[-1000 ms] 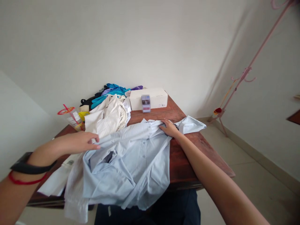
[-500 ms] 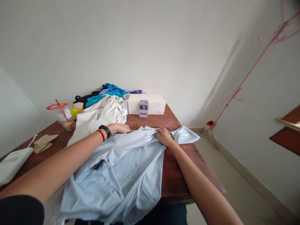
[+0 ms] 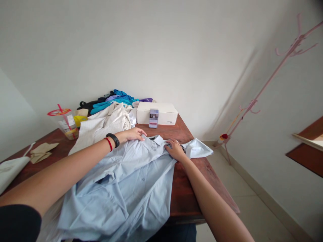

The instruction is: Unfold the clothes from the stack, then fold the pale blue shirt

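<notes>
A pale blue button shirt [image 3: 131, 181] lies spread over the brown wooden table [image 3: 186, 188], its hem hanging over the near edge. My left hand [image 3: 132, 134] rests at the shirt's collar on the left, fingers closed on the cloth. My right hand [image 3: 175, 149] presses the collar area on the right, fingers curled on the fabric, beside a sleeve [image 3: 199, 148] lying toward the table's right edge. A black band and a red cord are on my left wrist.
A cream garment [image 3: 106, 124] and a pile of blue, black and purple clothes [image 3: 113, 99] lie behind the shirt. A white box [image 3: 156, 112] stands at the back. A plastic cup with a straw [image 3: 64, 122], tan paper [image 3: 42, 151] and a pink coat stand [image 3: 264, 84] are around.
My left hand has moved from the shirt's near left side up to the collar. The right hand stayed at the collar. The collar now lies more spread out.
</notes>
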